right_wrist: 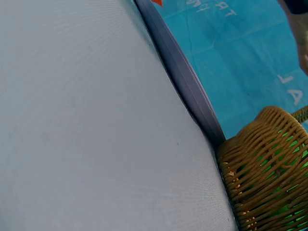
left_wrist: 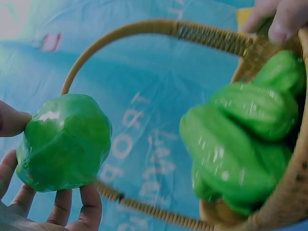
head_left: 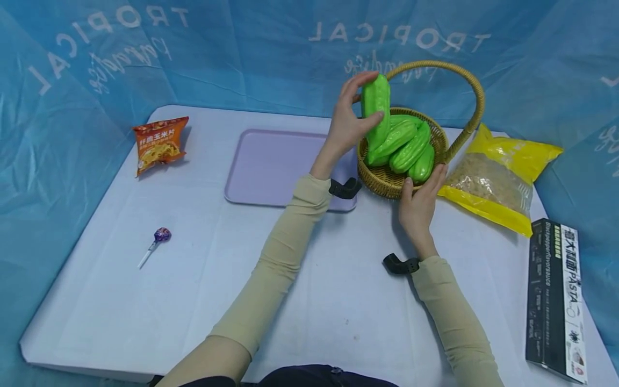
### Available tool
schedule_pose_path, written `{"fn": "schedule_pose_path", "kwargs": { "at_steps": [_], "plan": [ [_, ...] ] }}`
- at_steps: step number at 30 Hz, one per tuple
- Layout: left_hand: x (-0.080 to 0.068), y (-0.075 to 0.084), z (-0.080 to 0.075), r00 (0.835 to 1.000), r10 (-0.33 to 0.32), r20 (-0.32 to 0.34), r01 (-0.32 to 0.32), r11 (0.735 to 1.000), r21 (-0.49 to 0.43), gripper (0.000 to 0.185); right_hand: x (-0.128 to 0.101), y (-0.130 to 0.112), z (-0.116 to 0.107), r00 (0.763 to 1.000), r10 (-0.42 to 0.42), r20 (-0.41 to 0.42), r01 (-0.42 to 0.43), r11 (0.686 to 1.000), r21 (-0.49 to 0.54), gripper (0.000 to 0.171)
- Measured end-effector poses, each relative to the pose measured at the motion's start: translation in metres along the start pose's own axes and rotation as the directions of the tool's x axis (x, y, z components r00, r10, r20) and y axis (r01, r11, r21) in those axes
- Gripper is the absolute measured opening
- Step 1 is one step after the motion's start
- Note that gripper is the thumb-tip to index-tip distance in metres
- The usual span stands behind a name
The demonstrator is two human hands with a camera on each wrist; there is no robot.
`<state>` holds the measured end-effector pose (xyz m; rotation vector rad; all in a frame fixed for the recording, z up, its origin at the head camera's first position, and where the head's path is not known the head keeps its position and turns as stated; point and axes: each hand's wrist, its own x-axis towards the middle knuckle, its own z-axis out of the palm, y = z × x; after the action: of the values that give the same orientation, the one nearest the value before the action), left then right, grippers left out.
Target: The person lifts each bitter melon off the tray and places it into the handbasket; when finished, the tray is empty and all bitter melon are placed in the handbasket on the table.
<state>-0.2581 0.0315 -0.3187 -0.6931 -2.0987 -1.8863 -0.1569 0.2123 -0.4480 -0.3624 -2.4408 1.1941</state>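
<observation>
My left hand [head_left: 347,124] grips a bright green bitter melon [head_left: 375,105] between thumb and fingers, raised over the left side of a wicker basket [head_left: 379,183]. In the left wrist view the blunt end of that bitter melon [left_wrist: 67,144] faces the camera, fingertips spread around it. Several more green bitter melons [head_left: 411,153] lie heaped inside the basket. At the basket's front right, my right hand [head_left: 418,209] holds the rim, near the foot of the tall arched handle [head_left: 479,102]. The right wrist view has only the woven basket side [right_wrist: 264,168], without that hand.
A lilac tray [head_left: 278,166] lies left of the basket, partly behind my left forearm. Farther left are an orange snack bag [head_left: 160,145] and a lollipop [head_left: 162,235]. Right of the basket lie a yellow bag [head_left: 503,177] and a black-and-white pasta box [head_left: 556,301].
</observation>
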Motion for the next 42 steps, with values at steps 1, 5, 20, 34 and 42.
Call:
{"fn": "schedule_pose_path", "kwargs": {
  "at_steps": [1, 5, 20, 34, 42],
  "plan": [
    [0.001, 0.001, 0.004, 1.000, 0.008, 0.019, -0.008, 1.000, 0.018, 0.062, 0.000, 0.000, 0.000, 1.000, -0.003, -0.001, 0.003, 1.000, 0.001, 0.076],
    [0.006, 0.007, 0.017, 0.998, 0.023, 0.052, -0.025, 0.999, 0.047, 0.062, -0.002, 0.000, 0.000, 1.000, -0.011, 0.001, 0.011, 1.000, 0.001, 0.076],
    [0.020, 0.006, 0.049, 0.947, -0.032, 0.320, -0.045, 0.972, 0.230, 0.061, -0.001, -0.001, -0.002, 1.000, -0.002, 0.009, 0.002, 1.000, -0.004, 0.075],
    [0.012, -0.007, 0.075, 0.819, -0.202, 0.536, -0.016, 0.927, 0.374, 0.066, 0.001, 0.001, -0.001, 1.000, 0.000, 0.013, 0.000, 1.000, -0.004, 0.076],
    [0.004, -0.018, 0.084, 0.758, -0.250, 0.603, -0.075, 0.885, 0.460, 0.062, 0.000, 0.005, 0.000, 0.998, -0.056, -0.005, 0.056, 0.998, 0.001, 0.077]
  ]
}}
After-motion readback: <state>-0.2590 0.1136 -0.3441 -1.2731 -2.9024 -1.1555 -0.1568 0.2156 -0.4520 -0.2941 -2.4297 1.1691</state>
